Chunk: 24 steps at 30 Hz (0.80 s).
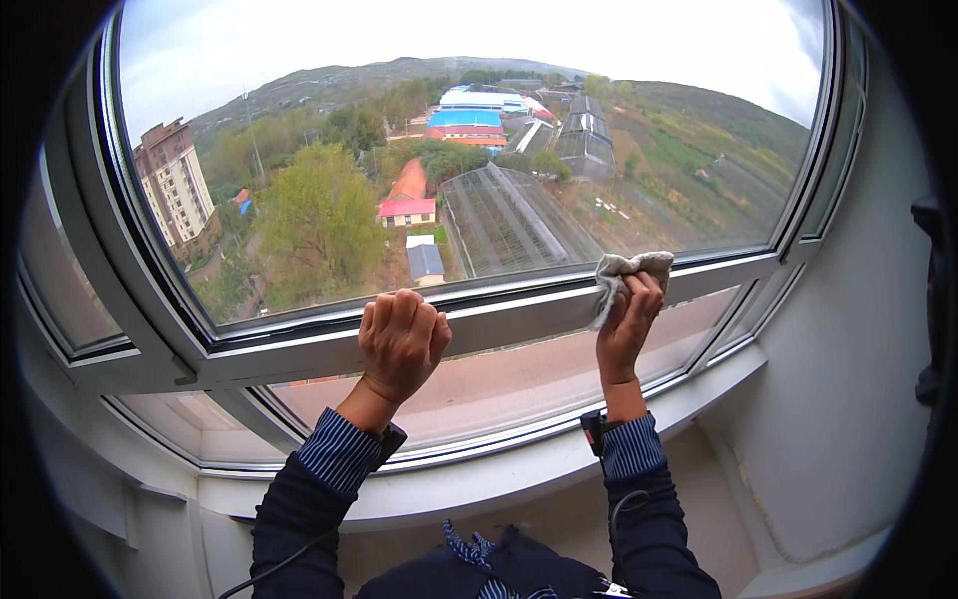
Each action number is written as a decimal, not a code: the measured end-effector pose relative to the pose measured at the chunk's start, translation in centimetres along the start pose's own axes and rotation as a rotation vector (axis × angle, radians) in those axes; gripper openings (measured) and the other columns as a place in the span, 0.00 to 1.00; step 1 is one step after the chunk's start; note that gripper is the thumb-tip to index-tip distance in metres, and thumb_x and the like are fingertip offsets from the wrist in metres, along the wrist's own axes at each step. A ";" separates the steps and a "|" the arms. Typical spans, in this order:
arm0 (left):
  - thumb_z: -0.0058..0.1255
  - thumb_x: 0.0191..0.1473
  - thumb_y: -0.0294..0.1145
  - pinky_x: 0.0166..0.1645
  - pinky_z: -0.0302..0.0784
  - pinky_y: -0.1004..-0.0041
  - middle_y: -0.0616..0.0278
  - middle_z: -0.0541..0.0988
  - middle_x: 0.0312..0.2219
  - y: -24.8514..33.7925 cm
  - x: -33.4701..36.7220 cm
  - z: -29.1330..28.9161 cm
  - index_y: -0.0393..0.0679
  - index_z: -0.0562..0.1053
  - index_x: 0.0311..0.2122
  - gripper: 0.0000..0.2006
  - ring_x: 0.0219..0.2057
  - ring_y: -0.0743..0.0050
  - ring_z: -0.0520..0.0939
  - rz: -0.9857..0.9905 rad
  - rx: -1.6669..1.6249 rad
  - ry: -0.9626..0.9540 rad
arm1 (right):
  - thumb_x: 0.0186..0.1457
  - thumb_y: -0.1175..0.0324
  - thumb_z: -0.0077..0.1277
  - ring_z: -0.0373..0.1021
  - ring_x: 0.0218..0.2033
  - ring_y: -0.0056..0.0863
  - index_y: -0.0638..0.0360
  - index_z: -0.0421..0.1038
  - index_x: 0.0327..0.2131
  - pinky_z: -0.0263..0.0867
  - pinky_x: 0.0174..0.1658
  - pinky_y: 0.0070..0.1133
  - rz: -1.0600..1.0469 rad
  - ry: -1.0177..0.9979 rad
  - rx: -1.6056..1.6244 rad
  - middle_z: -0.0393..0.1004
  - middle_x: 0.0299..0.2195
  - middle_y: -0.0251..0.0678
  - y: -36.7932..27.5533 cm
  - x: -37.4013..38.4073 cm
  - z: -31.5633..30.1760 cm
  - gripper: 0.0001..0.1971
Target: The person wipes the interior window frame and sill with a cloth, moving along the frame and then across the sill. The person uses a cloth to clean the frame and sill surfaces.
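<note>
My right hand (629,334) pinches a crumpled, pale grey cloth (636,272), its folds sticking up past the fingers. The cloth lies against the grey horizontal rail of the window frame (519,324), by the lower edge of the big glass pane (329,230). Further left on this same rail, my left hand (402,339) is closed with its knuckles up and its fingers curled over the frame; the fingertips are hidden. Both forearms wear dark sleeves with striped cuffs, and a small black device with a cable sits at each wrist.
Below the rail are lower panes (489,379) and a white sill (449,481). A white wall (838,379) stands at the right, with a dark object (930,299) at its edge. Outside lie trees, a tall building (175,185), low roofs and hills.
</note>
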<state>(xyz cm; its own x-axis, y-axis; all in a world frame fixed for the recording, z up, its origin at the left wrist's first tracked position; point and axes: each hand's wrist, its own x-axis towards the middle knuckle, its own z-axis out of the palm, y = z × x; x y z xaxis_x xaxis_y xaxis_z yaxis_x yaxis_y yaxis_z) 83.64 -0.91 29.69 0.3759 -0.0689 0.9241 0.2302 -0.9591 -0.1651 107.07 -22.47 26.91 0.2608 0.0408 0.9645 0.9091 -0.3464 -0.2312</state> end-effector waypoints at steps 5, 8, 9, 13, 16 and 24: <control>0.55 0.54 0.31 0.39 0.67 0.62 0.60 0.70 0.29 0.2 0.3 0.0 0.45 0.69 0.26 0.08 0.32 0.61 0.71 0.012 -0.015 0.029 | 0.62 0.64 0.58 0.62 0.55 0.45 0.54 0.72 0.47 0.54 0.65 0.44 -0.064 -0.140 0.205 0.66 0.50 0.41 -9.8 -3.1 3.3 0.13; 0.55 0.54 0.31 0.39 0.67 0.62 0.60 0.70 0.30 0.3 0.3 0.0 0.45 0.69 0.26 0.09 0.32 0.62 0.71 0.009 -0.010 0.032 | 0.56 0.71 0.61 0.65 0.53 0.41 0.52 0.73 0.46 0.58 0.62 0.40 -0.201 -0.169 0.271 0.70 0.47 0.36 -10.9 -3.3 3.7 0.14; 0.55 0.54 0.31 0.40 0.67 0.62 0.60 0.70 0.30 0.2 0.3 0.0 0.45 0.69 0.26 0.08 0.32 0.62 0.71 0.001 -0.010 0.032 | 0.56 0.72 0.61 0.66 0.52 0.40 0.50 0.73 0.45 0.59 0.60 0.38 -0.225 -0.263 0.242 0.70 0.46 0.35 -9.8 -2.9 3.3 0.14; 0.55 0.54 0.31 0.39 0.67 0.63 0.60 0.70 0.30 0.1 0.2 -0.1 0.45 0.69 0.26 0.08 0.32 0.62 0.71 0.009 -0.014 0.034 | 0.54 0.78 0.60 0.68 0.50 0.40 0.53 0.72 0.44 0.63 0.56 0.36 -0.214 -0.085 0.061 0.73 0.45 0.38 -1.6 -0.2 0.0 0.14; 0.55 0.54 0.30 0.39 0.67 0.63 0.59 0.70 0.29 0.1 0.2 0.0 0.44 0.69 0.26 0.08 0.32 0.62 0.71 0.008 -0.033 0.030 | 0.56 0.80 0.58 0.69 0.50 0.42 0.55 0.72 0.44 0.62 0.56 0.36 -0.062 0.039 0.057 0.73 0.45 0.40 2.8 1.5 -1.7 0.13; 0.56 0.56 0.32 0.40 0.69 0.63 0.59 0.71 0.31 0.2 0.2 -0.2 0.44 0.71 0.28 0.08 0.33 0.61 0.73 0.000 -0.002 0.017 | 0.61 0.64 0.58 0.61 0.56 0.42 0.50 0.73 0.51 0.53 0.63 0.41 -0.115 -0.174 0.229 0.66 0.50 0.39 -11.7 -3.2 3.5 0.15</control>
<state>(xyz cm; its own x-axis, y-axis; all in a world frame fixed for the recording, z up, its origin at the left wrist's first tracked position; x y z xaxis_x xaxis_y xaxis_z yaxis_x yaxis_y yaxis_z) 83.61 -1.18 29.95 0.3607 -0.0731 0.9298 0.2283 -0.9597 -0.1640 96.72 -15.32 26.06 0.1861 0.2344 0.9542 0.9802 -0.1111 -0.1639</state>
